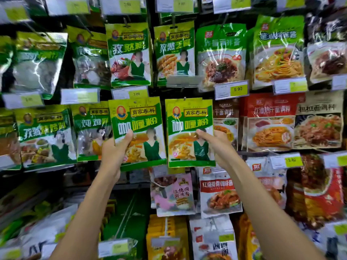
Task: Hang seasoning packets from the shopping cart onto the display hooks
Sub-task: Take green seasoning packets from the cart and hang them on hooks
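left hand (112, 152) raised, gripping left curry packet (139, 117), right hand (218, 145) raised, pinching right curry packet (189, 117)

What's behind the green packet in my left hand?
Your left hand holds the green packet over the right edge of a neighbouring packet, the rest of which shows. Any hook behind it is covered. Your right hand holds the matching packet alongside.

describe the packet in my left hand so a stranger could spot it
On the display, look at the middle row, just under the 3.00 tag. The packet is green and yellow with a curry picture. It is the left of two identical ones, gripped by the left hand; the right hand holds its twin.
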Demonstrator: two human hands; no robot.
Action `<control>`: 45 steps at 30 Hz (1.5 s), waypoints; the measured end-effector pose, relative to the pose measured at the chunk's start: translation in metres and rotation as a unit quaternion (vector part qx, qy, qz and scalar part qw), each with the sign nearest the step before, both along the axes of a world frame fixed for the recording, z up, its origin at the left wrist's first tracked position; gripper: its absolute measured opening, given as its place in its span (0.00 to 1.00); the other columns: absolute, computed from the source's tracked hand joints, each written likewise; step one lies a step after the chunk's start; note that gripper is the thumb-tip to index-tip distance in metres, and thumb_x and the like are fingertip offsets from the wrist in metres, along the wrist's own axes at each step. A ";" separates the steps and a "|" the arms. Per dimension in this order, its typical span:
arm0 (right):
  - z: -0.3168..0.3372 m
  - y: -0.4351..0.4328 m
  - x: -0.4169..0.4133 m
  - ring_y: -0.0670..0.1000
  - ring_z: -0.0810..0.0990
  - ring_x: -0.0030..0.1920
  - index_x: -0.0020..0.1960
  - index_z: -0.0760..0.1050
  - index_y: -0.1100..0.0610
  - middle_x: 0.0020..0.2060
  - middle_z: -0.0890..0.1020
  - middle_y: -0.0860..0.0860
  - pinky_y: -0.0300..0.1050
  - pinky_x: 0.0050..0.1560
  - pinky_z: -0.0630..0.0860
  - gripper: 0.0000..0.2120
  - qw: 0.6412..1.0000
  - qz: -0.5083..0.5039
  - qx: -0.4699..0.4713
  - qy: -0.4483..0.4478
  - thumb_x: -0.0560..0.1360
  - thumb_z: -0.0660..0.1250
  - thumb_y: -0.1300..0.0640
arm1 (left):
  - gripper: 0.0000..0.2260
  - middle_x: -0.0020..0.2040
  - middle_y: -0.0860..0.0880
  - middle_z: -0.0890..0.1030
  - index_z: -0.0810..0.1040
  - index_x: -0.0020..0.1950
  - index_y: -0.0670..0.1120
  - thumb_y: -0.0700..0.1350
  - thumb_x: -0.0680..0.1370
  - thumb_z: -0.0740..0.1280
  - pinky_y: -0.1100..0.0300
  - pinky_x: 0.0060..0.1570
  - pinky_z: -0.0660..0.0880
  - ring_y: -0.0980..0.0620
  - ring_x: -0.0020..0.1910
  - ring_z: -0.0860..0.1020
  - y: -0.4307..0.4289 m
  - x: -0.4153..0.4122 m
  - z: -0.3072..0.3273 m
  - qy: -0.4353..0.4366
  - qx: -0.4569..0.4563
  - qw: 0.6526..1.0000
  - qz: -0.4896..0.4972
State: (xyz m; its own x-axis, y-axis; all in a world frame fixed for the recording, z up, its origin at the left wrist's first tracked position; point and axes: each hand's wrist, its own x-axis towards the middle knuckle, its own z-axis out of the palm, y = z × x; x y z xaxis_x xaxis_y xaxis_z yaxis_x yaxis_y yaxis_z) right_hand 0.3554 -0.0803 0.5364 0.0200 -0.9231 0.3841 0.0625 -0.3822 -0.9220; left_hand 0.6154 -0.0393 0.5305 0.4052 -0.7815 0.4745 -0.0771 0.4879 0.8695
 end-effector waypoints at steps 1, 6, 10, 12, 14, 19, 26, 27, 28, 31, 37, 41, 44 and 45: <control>0.004 -0.004 0.003 0.49 0.79 0.49 0.47 0.77 0.55 0.43 0.82 0.46 0.45 0.52 0.70 0.09 1.000 -0.002 0.003 -0.006 0.75 0.69 0.49 | 0.12 0.53 0.44 0.83 0.78 0.49 0.49 0.55 0.73 0.70 0.42 0.61 0.73 0.43 0.55 0.79 -0.003 0.004 0.002 -0.002 0.000 1.000 -0.001; 0.020 -0.020 0.010 0.43 0.74 0.48 0.46 0.75 0.57 0.44 0.77 0.43 0.46 0.56 0.63 0.11 1.000 0.003 -0.002 -0.019 0.76 0.68 0.48 | 0.10 0.51 0.43 0.83 0.78 0.47 0.51 0.56 0.73 0.70 0.41 0.60 0.74 0.42 0.54 0.80 -0.015 0.011 0.013 -0.009 -0.011 1.000 -0.011; 0.024 -0.025 0.009 0.40 0.66 0.53 0.60 0.68 0.74 0.60 0.74 0.61 0.42 0.55 0.67 0.27 1.000 -0.024 -0.008 -0.010 0.76 0.68 0.51 | 0.08 0.50 0.44 0.83 0.78 0.46 0.50 0.54 0.74 0.69 0.41 0.60 0.73 0.43 0.54 0.80 -0.019 0.005 0.018 -0.004 -0.026 0.999 -0.018; 0.026 -0.027 0.008 0.44 0.65 0.55 0.55 0.73 0.73 0.64 0.68 0.69 0.43 0.57 0.65 0.23 1.000 -0.022 -0.006 -0.008 0.75 0.68 0.52 | 0.08 0.50 0.43 0.83 0.78 0.46 0.50 0.53 0.74 0.69 0.40 0.60 0.73 0.43 0.55 0.80 -0.019 0.003 0.017 -0.006 -0.038 0.999 -0.023; 0.030 -0.021 0.011 0.45 0.65 0.56 0.43 0.71 0.61 0.66 0.68 0.68 0.47 0.59 0.64 0.12 1.000 -0.021 0.004 0.005 0.74 0.68 0.53 | 0.08 0.50 0.44 0.83 0.78 0.46 0.51 0.54 0.74 0.69 0.42 0.60 0.73 0.44 0.55 0.80 -0.019 0.001 0.016 -0.005 -0.040 0.999 -0.020; 0.034 -0.023 0.013 0.49 0.67 0.58 0.44 0.68 0.57 0.67 0.66 0.68 0.49 0.59 0.66 0.09 0.999 -0.033 0.016 0.035 0.73 0.68 0.56 | 0.11 0.53 0.45 0.83 0.79 0.51 0.49 0.54 0.74 0.69 0.43 0.61 0.73 0.45 0.56 0.79 -0.017 0.000 0.020 0.011 -0.044 0.999 -0.017; 0.020 -0.034 0.010 0.59 0.75 0.60 0.49 0.76 0.65 0.54 0.78 0.65 0.51 0.58 0.72 0.13 0.998 -0.054 0.015 0.029 0.75 0.68 0.54 | 0.17 0.51 0.43 0.83 0.79 0.57 0.42 0.53 0.75 0.69 0.40 0.59 0.74 0.42 0.55 0.80 -0.014 -0.010 0.014 0.009 -0.044 0.999 -0.010; 0.014 -0.032 0.009 0.56 0.77 0.55 0.53 0.76 0.63 0.50 0.80 0.60 0.46 0.53 0.74 0.14 0.995 -0.088 -0.010 0.036 0.75 0.69 0.53 | 0.18 0.52 0.43 0.83 0.79 0.58 0.43 0.53 0.75 0.69 0.40 0.59 0.74 0.43 0.55 0.80 -0.014 -0.013 0.012 0.010 -0.041 0.999 -0.013; 0.009 -0.029 0.009 0.52 0.78 0.51 0.57 0.75 0.62 0.47 0.79 0.54 0.39 0.48 0.73 0.15 0.988 -0.139 -0.045 0.041 0.75 0.69 0.53 | 0.19 0.53 0.44 0.82 0.79 0.59 0.44 0.54 0.74 0.69 0.40 0.60 0.73 0.44 0.55 0.79 -0.014 -0.017 0.011 0.013 -0.036 0.999 -0.017; -0.003 -0.014 0.014 0.47 0.76 0.48 0.57 0.74 0.57 0.48 0.78 0.49 0.35 0.47 0.74 0.10 0.951 -0.258 -0.168 0.022 0.76 0.67 0.56 | 0.22 0.55 0.42 0.80 0.77 0.59 0.42 0.56 0.73 0.69 0.40 0.62 0.71 0.38 0.56 0.78 -0.017 -0.031 0.006 0.020 -0.023 0.999 -0.040; 0.007 -0.007 0.037 0.46 0.76 0.44 0.51 0.75 0.57 0.44 0.77 0.50 0.39 0.47 0.71 0.14 0.987 -0.081 -0.132 0.051 0.77 0.64 0.46 | 0.37 0.64 0.36 0.75 0.68 0.68 0.35 0.60 0.70 0.69 0.41 0.65 0.70 0.38 0.63 0.74 -0.024 -0.074 0.007 -0.009 0.024 0.993 -0.111; 0.009 -0.010 0.034 0.51 0.67 0.33 0.38 0.70 0.69 0.34 0.66 0.58 0.47 0.41 0.67 0.23 0.992 -0.081 -0.101 0.013 0.79 0.63 0.49 | 0.37 0.66 0.36 0.73 0.67 0.68 0.34 0.61 0.71 0.66 0.41 0.63 0.71 0.38 0.65 0.73 -0.028 -0.085 0.011 -0.067 0.018 0.992 -0.104; 0.004 -0.014 0.024 0.53 0.69 0.38 0.42 0.74 0.70 0.36 0.70 0.58 0.48 0.43 0.67 0.19 0.994 -0.076 -0.073 -0.007 0.79 0.64 0.52 | 0.18 0.54 0.48 0.80 0.74 0.60 0.42 0.54 0.78 0.63 0.58 0.52 0.76 0.48 0.53 0.79 -0.028 -0.072 0.026 -0.195 -0.107 0.970 0.093; 0.002 -0.016 0.021 0.53 0.70 0.38 0.40 0.74 0.67 0.35 0.71 0.57 0.47 0.42 0.68 0.17 0.995 -0.080 -0.066 -0.005 0.79 0.64 0.53 | 0.14 0.52 0.48 0.79 0.74 0.59 0.43 0.51 0.80 0.62 0.60 0.50 0.75 0.49 0.50 0.78 -0.029 -0.063 0.036 -0.239 -0.160 0.940 0.186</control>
